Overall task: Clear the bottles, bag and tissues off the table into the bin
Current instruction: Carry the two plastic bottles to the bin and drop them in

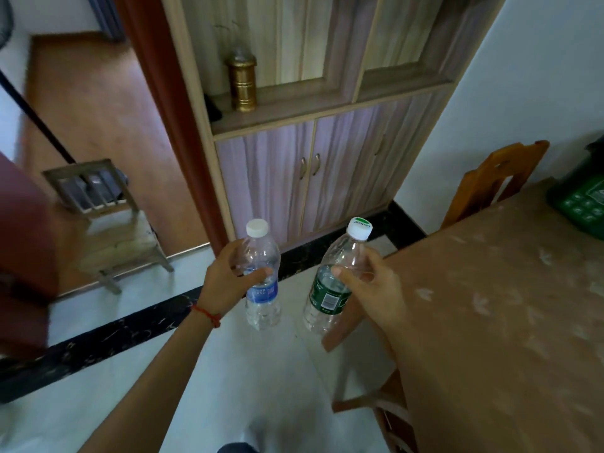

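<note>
My left hand [228, 276] grips a clear plastic bottle with a blue label [263, 282] and a white cap, held upright over the floor. My right hand [372, 286] grips a second clear bottle with a dark green label [328, 295] and a white cap, tilted slightly to the right, just off the table's left edge. The table [490, 305] with its brown patterned cover fills the right side. No bin, bag or tissues are in view.
A green object [581, 197] sits at the table's far right corner. One wooden chair [487, 181] stands behind the table and another [379, 407] is tucked under its near side. A cabinet [310, 171] stands ahead, a small wooden stool [108, 223] on the left.
</note>
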